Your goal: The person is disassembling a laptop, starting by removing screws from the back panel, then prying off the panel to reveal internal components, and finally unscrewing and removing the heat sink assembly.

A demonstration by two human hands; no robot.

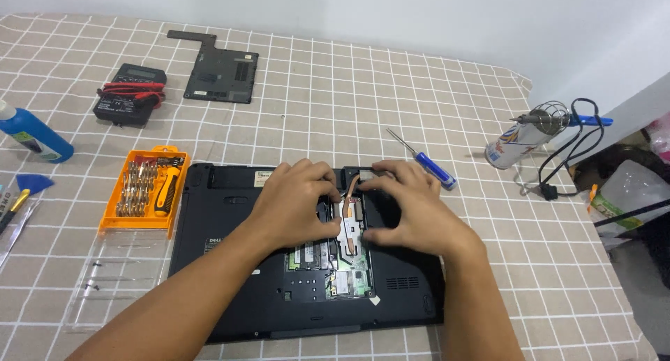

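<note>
In the head view, the left hand [296, 204] and right hand [412, 207] are pressing curled fingers onto the copper heat pipe assembly [351, 214] inside the open bay of the black laptop [223, 214], lying underside-up at the table's near edge; whether either actually grips it, I cannot tell. At nine o'clock the orange screwdriver kit [145, 190] is sitting just beside the laptop. At two o'clock the blue screwdriver [424, 161] is lying near; the removed cover panel [220, 68] is resting at eleven, well apart.
</note>
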